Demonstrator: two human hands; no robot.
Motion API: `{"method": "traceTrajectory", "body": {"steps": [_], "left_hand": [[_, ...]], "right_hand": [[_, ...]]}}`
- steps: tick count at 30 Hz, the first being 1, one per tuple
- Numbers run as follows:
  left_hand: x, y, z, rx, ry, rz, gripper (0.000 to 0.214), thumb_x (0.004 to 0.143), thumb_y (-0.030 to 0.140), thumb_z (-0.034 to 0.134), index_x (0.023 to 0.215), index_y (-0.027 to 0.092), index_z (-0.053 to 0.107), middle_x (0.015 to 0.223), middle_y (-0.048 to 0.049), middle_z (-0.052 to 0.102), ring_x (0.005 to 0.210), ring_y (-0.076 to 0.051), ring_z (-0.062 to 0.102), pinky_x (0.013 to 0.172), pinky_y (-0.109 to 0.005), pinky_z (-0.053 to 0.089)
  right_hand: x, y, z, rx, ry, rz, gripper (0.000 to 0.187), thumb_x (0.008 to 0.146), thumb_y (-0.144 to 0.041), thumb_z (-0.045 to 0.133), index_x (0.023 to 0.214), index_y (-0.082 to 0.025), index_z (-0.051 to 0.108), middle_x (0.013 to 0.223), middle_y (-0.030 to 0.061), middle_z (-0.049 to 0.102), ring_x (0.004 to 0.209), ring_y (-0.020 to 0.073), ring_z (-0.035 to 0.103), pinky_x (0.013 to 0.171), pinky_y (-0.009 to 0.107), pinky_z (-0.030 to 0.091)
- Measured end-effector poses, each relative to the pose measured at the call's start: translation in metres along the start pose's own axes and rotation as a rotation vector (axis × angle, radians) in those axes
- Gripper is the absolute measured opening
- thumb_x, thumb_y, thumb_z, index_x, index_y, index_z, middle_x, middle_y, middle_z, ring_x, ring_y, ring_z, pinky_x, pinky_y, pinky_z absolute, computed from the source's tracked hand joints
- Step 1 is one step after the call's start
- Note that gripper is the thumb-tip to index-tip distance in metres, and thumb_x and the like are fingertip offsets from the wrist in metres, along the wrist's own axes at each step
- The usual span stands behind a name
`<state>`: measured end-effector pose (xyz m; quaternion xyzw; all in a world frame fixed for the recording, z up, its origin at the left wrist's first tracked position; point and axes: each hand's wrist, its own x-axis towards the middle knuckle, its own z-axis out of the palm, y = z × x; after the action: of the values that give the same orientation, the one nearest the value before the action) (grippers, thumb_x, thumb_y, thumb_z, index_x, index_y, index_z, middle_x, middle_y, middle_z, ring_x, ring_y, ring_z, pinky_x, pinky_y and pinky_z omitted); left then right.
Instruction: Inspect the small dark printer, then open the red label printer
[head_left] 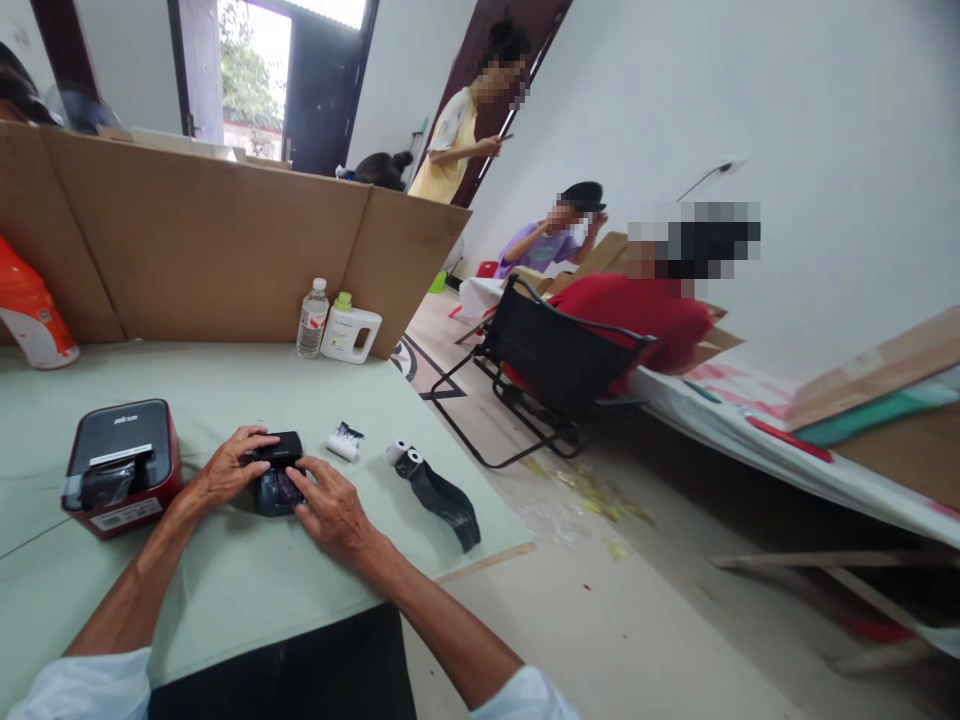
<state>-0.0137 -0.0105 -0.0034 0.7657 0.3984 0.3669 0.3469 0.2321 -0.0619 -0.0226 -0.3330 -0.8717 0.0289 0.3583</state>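
Observation:
A small black device (pixel 277 492), apparently with its lid (pixel 279 447) raised, sits on the pale green table in front of me. My left hand (pixel 234 468) grips the left side of the lid between thumb and fingers. At the device's right side is my right hand (pixel 330 498), its fingers and thumb bent against the body. What lies inside is dark and hard to make out. To the right are a small white roll with a black-and-white end (pixel 345 442) and white rolls with a black strip (pixel 442 500) trailing from them.
Left of my hands stands a red and black boxy machine (pixel 120 465). A cardboard screen (pixel 225 240) lines the table's back; before it are a water bottle (pixel 312 318), a white jug (pixel 351 332) and an orange bottle (pixel 34 310). Several people are nearby, one on a black folding chair (pixel 562 350).

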Motion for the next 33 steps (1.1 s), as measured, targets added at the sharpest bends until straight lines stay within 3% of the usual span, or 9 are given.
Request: {"method": "traceTrajectory", "body": {"steps": [6, 10, 15, 19, 24, 33], "left_hand": [[-0.002, 0.003, 0.000, 0.025, -0.010, -0.017, 0.037, 0.087, 0.039, 0.068, 0.122, 0.026, 0.074, 0.142, -0.0116, 0.056, 0.134, -0.030, 0.055, 0.110, -0.046, 0.050], [0.001, 0.002, 0.002, 0.039, 0.014, -0.018, 0.034, 0.092, 0.041, 0.062, 0.119, 0.025, 0.075, 0.139, -0.0118, 0.060, 0.134, -0.029, 0.056, 0.111, -0.046, 0.049], [0.003, -0.006, 0.005, 0.059, 0.090, -0.030, 0.039, 0.091, 0.041, 0.062, 0.123, 0.024, 0.074, 0.135, -0.0131, 0.064, 0.129, -0.029, 0.059, 0.109, -0.046, 0.051], [0.002, -0.008, 0.010, 0.057, 0.126, -0.055, 0.040, 0.088, 0.041, 0.064, 0.122, 0.024, 0.074, 0.133, -0.0131, 0.065, 0.126, -0.029, 0.061, 0.103, -0.045, 0.055], [0.003, -0.003, 0.011, 0.068, 0.134, -0.075, 0.039, 0.086, 0.038, 0.065, 0.121, 0.024, 0.074, 0.130, -0.0120, 0.067, 0.125, -0.028, 0.061, 0.109, -0.048, 0.051], [0.004, 0.007, 0.015, 0.024, 0.149, -0.131, 0.036, 0.082, 0.032, 0.066, 0.116, 0.023, 0.074, 0.126, -0.0113, 0.064, 0.121, -0.028, 0.061, 0.096, -0.044, 0.057]], "right_hand": [[-0.001, 0.003, -0.008, 0.081, 0.090, -0.033, 0.056, 0.091, -0.007, 0.048, 0.146, -0.021, 0.052, 0.128, 0.0165, 0.062, 0.117, 0.0274, 0.062, 0.097, 0.046, 0.058], [0.009, 0.012, -0.007, 0.158, 0.197, 0.060, 0.055, 0.095, -0.008, 0.042, 0.147, -0.023, 0.051, 0.127, 0.0139, 0.061, 0.121, 0.0244, 0.061, 0.103, 0.045, 0.056], [0.019, 0.022, 0.004, 0.181, 0.112, 0.128, 0.048, 0.098, -0.012, 0.043, 0.142, -0.021, 0.058, 0.134, 0.0155, 0.060, 0.124, 0.0247, 0.060, 0.107, 0.046, 0.054], [0.016, 0.025, 0.011, 0.177, 0.057, 0.146, 0.052, 0.094, -0.008, 0.045, 0.142, -0.023, 0.059, 0.142, 0.0149, 0.058, 0.127, 0.0248, 0.059, 0.108, 0.048, 0.053], [0.012, 0.025, 0.012, 0.159, 0.058, 0.141, 0.055, 0.092, -0.006, 0.046, 0.144, -0.023, 0.058, 0.144, 0.0150, 0.057, 0.129, 0.0250, 0.058, 0.109, 0.049, 0.053], [0.007, 0.026, 0.020, 0.198, 0.109, 0.164, 0.058, 0.090, -0.003, 0.046, 0.142, -0.025, 0.059, 0.140, 0.0130, 0.058, 0.122, 0.0227, 0.060, 0.104, 0.044, 0.056]]}}
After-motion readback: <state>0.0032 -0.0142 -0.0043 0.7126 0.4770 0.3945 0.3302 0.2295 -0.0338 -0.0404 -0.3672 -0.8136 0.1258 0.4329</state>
